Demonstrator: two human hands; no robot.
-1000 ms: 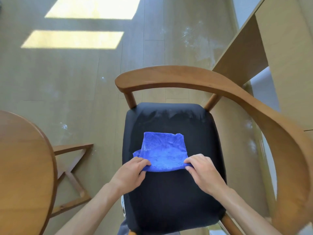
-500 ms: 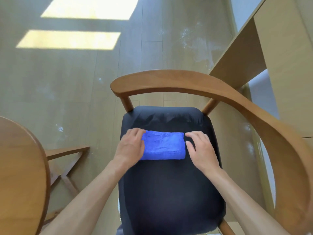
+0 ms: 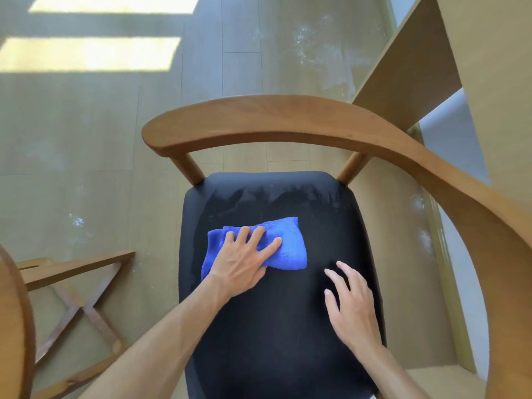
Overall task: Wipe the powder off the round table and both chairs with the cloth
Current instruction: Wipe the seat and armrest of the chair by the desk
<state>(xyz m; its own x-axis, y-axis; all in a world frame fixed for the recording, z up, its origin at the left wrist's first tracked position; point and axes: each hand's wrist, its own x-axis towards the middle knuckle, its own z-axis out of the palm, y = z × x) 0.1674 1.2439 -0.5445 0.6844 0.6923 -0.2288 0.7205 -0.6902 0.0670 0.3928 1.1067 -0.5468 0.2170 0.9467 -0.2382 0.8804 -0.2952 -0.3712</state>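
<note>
- From the head camera I look straight down on a chair (image 3: pixel 288 125) with a curved wooden back rail and a black padded seat (image 3: pixel 288 326).
- The blue cloth (image 3: pixel 288 246) lies folded on the seat, a little left of its middle and toward the back rail.
- My left hand (image 3: pixel 241 263) lies flat on the cloth's left half; its fingers (image 3: pixel 256 234) are straight and spread, pressing down on the cloth rather than curling round it.
- My right hand (image 3: pixel 351 306) is over the bare seat, to the right of the cloth and apart from it; its fingers (image 3: pixel 345 272) are loosely extended and hold nothing. I cannot tell whether they touch the seat.
- A pale streaked band of powder (image 3: pixel 276 194) shows across the rear of the seat, between the cloth and the back rail.
- At the left edge I see the rounded rim of the wooden table (image 3: pixel 17 326), with its crossed base struts (image 3: pixel 83 306) on the floor beneath.
- The floor (image 3: pixel 86 125) is light wood planking, with white powder smudges (image 3: pixel 325 56) at upper right and a small one (image 3: pixel 77 220) left of the chair.
- Two bright sunlight patches (image 3: pixel 86 53) fall on the floor at upper left.
- A light wooden panel (image 3: pixel 408 61) rises at the upper right behind the chair.
</note>
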